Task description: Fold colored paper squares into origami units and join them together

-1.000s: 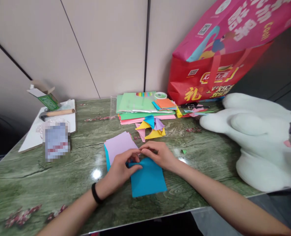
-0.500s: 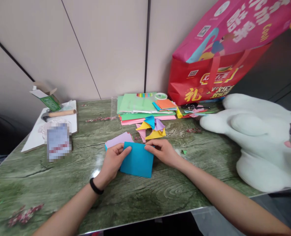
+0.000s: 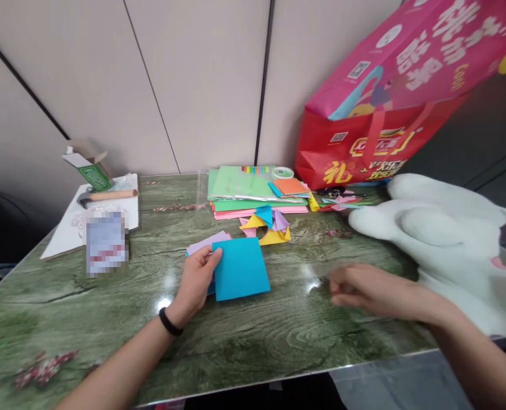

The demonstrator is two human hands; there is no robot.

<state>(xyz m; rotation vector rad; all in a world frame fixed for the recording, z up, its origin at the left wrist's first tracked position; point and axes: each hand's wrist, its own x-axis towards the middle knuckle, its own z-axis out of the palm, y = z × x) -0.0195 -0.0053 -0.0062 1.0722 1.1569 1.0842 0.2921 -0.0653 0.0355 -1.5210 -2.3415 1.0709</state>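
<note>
A square sheet of blue paper (image 3: 242, 269) is pinched at its upper left corner by my left hand (image 3: 197, 279), thumb in front. The sheet is tilted toward me above the table. Out to the right, near the white plush toy, my right hand (image 3: 364, 290) is apart from the paper; its fingers look curled but are smeared by motion. Just behind the blue sheet lies a small stack of coloured paper (image 3: 208, 242), lilac on top. Beyond it sits a ring of folded paper pieces (image 3: 274, 234) in yellow, blue, lilac and pink.
Green and pink paper packs (image 3: 240, 185) lie against the wall, with orange squares (image 3: 292, 187) on top. Red and pink bags (image 3: 342, 148) stand at the back right. A white plush toy (image 3: 441, 228) lies right. A hammer (image 3: 111, 195) rests on a white board (image 3: 65, 228) at left.
My right hand has let go of the blue paper and moved away to the right. The small green scrap on the table no longer shows. The left hand still holds the sheet.
</note>
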